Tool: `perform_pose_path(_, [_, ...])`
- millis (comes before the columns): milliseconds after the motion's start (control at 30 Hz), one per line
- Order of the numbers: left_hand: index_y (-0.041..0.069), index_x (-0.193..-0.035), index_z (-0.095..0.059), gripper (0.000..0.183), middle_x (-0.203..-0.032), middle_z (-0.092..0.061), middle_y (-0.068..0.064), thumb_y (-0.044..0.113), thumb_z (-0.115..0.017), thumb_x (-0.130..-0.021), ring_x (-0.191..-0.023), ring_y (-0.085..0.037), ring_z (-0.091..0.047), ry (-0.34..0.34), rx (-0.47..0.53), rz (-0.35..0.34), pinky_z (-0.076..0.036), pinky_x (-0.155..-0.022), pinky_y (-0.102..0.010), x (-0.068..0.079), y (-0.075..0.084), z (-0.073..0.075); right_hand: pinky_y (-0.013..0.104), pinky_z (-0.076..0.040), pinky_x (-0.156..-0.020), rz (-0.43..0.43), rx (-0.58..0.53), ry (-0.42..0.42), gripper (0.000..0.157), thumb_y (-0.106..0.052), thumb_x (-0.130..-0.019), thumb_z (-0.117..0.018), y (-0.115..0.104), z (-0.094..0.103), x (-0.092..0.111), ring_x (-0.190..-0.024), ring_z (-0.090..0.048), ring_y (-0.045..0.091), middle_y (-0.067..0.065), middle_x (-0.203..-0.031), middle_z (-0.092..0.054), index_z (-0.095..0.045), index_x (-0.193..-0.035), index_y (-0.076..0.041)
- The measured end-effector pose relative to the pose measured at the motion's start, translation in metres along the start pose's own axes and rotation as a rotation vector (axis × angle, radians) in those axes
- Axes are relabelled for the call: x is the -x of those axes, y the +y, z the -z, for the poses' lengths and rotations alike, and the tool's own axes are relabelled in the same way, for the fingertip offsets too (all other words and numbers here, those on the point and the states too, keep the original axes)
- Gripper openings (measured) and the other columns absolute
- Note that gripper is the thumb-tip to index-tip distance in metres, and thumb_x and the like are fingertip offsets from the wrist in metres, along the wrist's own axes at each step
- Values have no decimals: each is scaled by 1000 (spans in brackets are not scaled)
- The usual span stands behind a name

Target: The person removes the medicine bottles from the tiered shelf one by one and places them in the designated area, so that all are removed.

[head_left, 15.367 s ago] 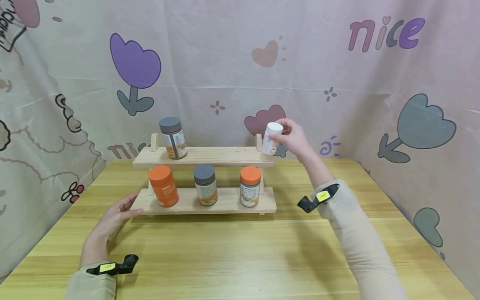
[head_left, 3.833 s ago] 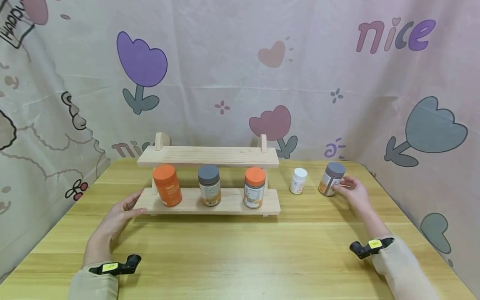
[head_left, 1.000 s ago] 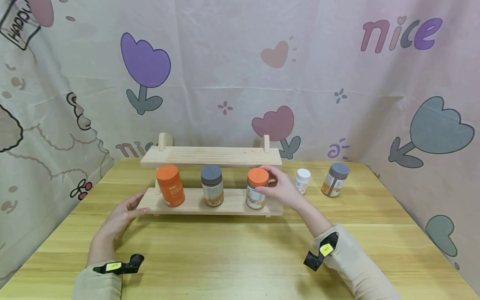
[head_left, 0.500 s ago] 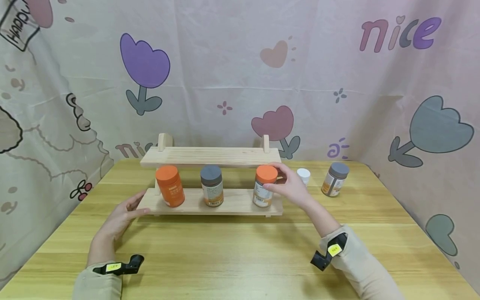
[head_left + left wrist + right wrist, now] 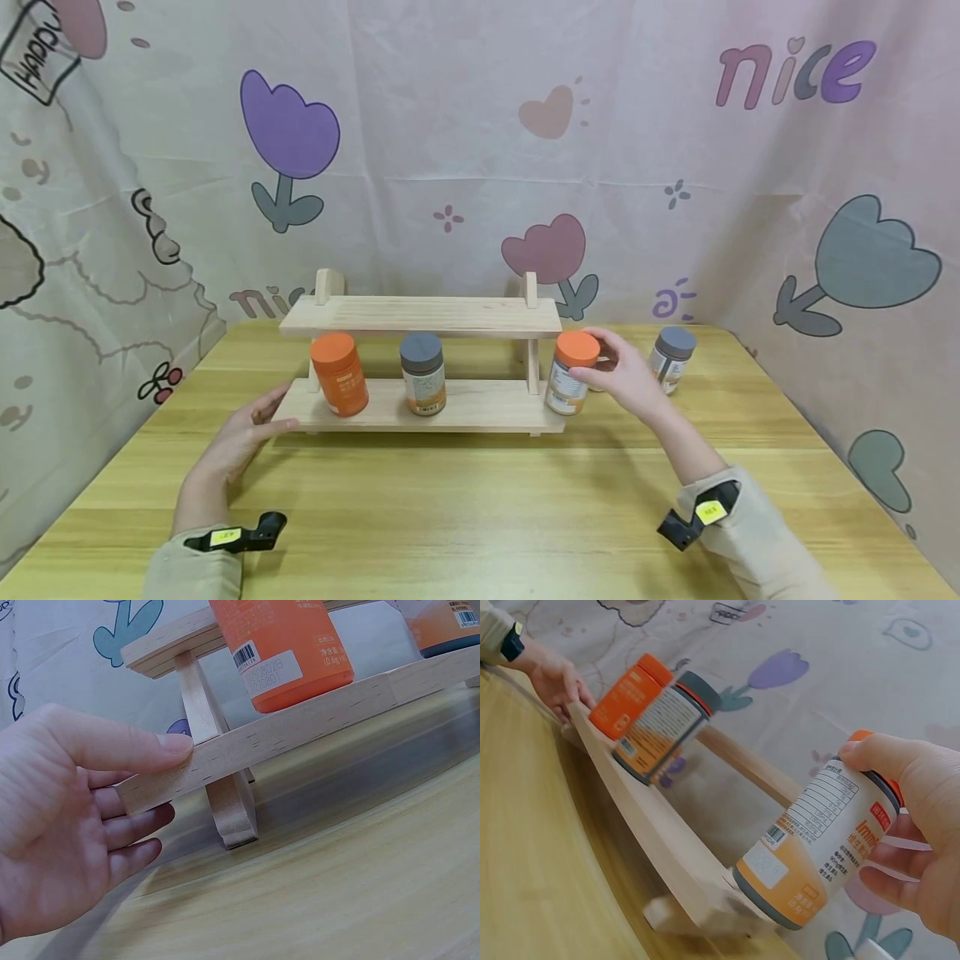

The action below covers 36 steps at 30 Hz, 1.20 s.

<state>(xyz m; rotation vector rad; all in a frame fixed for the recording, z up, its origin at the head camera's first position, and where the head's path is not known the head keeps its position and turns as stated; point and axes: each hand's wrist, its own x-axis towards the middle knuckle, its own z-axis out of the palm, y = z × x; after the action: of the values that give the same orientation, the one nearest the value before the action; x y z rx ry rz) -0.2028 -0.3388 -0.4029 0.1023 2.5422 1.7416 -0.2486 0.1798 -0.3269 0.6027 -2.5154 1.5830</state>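
Note:
My right hand (image 5: 632, 382) pinches a grey supplement bottle with an orange cap (image 5: 567, 389) between thumb and fingers, near the cap. The bottle is slightly tilted at the right end of the two-tier wooden rack (image 5: 487, 404), overlapping the end of its lower shelf in the head view. With thumb on the board and fingers curled beneath, my left hand (image 5: 82, 787) grips the lower shelf's left end. An all-orange bottle (image 5: 341, 379) and a grey-capped bottle (image 5: 424, 379) stand on that shelf. The upper shelf (image 5: 420, 313) is bare.
On the table (image 5: 420, 517), right of the rack, stands another grey-capped bottle (image 5: 671, 358), partly behind my right hand. A small white bottle is mostly hidden there; its white cap (image 5: 871, 951) shows in the right wrist view. A printed cloth (image 5: 420, 108) hangs behind.
My right hand has carried the orange-capped bottle from its place on the lower shelf rightward to the shelf's end. Earlier, the white and grey-capped bottles went to the table. The left hand stays put.

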Motion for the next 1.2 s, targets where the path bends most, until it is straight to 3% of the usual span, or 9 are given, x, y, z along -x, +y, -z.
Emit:
perform_pose_path(100, [-2,-147,-9,79,-151,-5,-25,17,-60,-90,-136,-41,-7,6,3,7,-17,-111,-42,0,0,-1,28,-47,-88,1,15,31,58,-13,-81,-72,5,10,4,-105,-54,22,17,-121,-55,-46,-131,-2])
perform_pose_path(167, [-1,-147,-9,79,-151,-5,-24,18,-61,-90,-137,-41,-6,9,5,10,-12,-109,-53,0,1,-2,23,-47,-86,6,20,53,57,-12,-81,-72,9,17,7,-103,-53,16,18,-121,-55,-46,-131,-1])
perform_pose_path(333, [-2,-147,-9,79,-151,-3,-24,18,-61,-90,-137,-40,-3,11,19,11,-9,-108,-56,2,2,-2,18,-46,-83,-7,30,82,57,-12,-82,-71,19,29,14,-100,-52,5,19,-122,-54,-44,-131,0])
perform_pose_path(700, [-3,-146,-9,80,-151,-3,-25,17,-61,-90,-136,-42,-3,12,33,10,-8,-107,-58,2,3,-2,26,-46,-83,-93,120,72,57,-15,-83,-70,41,41,29,-106,-52,33,23,-122,-52,-43,-129,3])
perform_pose_path(833, [-2,-147,-9,79,-151,-3,-24,17,-61,-90,-137,-40,-3,14,36,12,-8,-108,-56,1,3,-2,26,-48,-82,-82,148,62,56,-13,-81,-72,49,40,31,-103,-55,34,23,-119,-54,-44,-126,5])
perform_pose_path(1200, [-2,-147,-10,78,-151,-4,-25,18,-60,-91,-136,-42,-5,12,9,10,-10,-108,-56,1,4,-1,45,-45,-90,-103,145,40,60,-13,-80,-72,59,35,35,-107,-53,36,24,-120,-52,-41,-127,6])
